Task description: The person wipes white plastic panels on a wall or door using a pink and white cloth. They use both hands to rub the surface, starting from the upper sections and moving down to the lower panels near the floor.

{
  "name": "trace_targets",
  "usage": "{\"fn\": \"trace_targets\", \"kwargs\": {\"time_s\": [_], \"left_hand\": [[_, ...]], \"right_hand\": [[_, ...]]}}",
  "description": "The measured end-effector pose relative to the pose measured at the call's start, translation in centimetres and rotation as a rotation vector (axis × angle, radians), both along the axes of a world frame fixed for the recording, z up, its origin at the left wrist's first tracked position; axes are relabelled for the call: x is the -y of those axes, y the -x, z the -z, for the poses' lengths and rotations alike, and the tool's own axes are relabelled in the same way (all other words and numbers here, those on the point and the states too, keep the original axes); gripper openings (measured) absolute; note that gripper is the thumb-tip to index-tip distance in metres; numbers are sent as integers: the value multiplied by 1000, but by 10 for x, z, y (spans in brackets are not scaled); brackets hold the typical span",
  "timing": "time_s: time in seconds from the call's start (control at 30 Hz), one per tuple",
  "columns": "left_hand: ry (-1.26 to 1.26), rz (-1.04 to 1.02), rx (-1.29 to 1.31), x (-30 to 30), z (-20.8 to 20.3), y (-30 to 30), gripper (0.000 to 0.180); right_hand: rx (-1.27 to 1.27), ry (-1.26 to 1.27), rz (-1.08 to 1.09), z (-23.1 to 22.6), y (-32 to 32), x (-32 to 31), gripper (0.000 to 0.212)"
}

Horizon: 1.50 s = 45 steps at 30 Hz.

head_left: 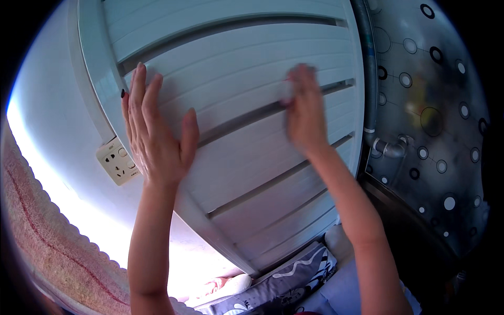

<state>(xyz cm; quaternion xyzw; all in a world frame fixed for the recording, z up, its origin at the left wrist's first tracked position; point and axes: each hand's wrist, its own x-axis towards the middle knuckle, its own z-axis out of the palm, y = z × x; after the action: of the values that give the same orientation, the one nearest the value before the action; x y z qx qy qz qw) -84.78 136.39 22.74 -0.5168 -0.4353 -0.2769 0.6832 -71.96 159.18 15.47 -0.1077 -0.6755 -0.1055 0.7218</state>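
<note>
A large white slatted panel (247, 73) with dark gaps between its boards fills the middle of the view. Along its left edge my left hand (157, 126) lies against the panel, open, its fingers stretched upward and thumb apart; nothing shows in it. My right hand (305, 107) is raised in front of the boards at the right, near one of the gaps, and blurred by motion. A pale pinkish smear shows at its fingertips, but I cannot make out whether it holds anything.
A cream wall socket (118, 160) sits left of the panel. A grey pipe (370, 79) runs down its right side, beside a dark wall (425, 105) patterned with circles. Below lie a grey patterned cushion (283, 281) and, at left, pink scalloped fabric (58, 236).
</note>
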Motion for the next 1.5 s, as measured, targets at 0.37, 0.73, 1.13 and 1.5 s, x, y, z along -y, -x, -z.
{"fn": "trace_targets", "kwargs": {"time_s": [0.37,0.73,1.13,1.5], "left_hand": [[1,-367,41,5,1,-7,54],[14,-300,55,-4,4,-6,50],[1,-311,40,-7,8,-4,53],[13,-267,48,-11,10,-8,52]], "right_hand": [[86,-149,-245,-14,14,16,52],[-19,219,-43,27,-67,-129,50],[-47,293,-111,68,-71,-124,47],[-46,236,17,63,-73,-117,48]]}}
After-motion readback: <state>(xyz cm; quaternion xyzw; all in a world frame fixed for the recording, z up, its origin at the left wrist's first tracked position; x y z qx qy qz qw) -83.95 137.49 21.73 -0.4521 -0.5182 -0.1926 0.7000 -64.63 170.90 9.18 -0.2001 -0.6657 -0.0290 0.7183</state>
